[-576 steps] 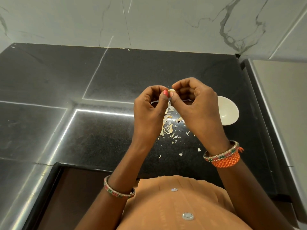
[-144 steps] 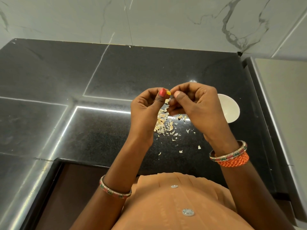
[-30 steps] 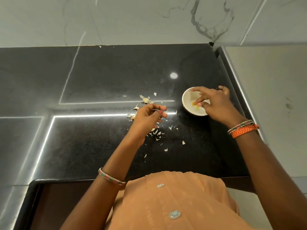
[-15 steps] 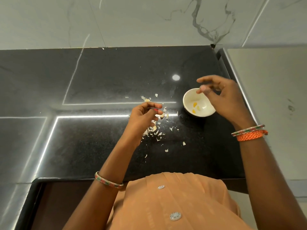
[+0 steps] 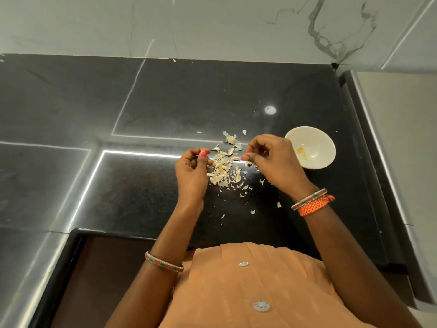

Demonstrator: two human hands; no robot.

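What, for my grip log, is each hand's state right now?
Left hand: fingers curled, pinching; contents cannot be told.
Right hand: curled above the peelings; contents cannot be told.

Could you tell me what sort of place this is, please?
Most likely a home kitchen: a polished black stone countertop against a marble-look wall, with a small white bowl and peelings on it.

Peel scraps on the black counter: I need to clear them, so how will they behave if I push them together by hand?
The peel scraps look thin and curled, so probably very light and floppy; a push may scatter rather than slide them. Stray flakes lie apart from the pile, suggesting they drift easily. The polished counter likely offers little grip.
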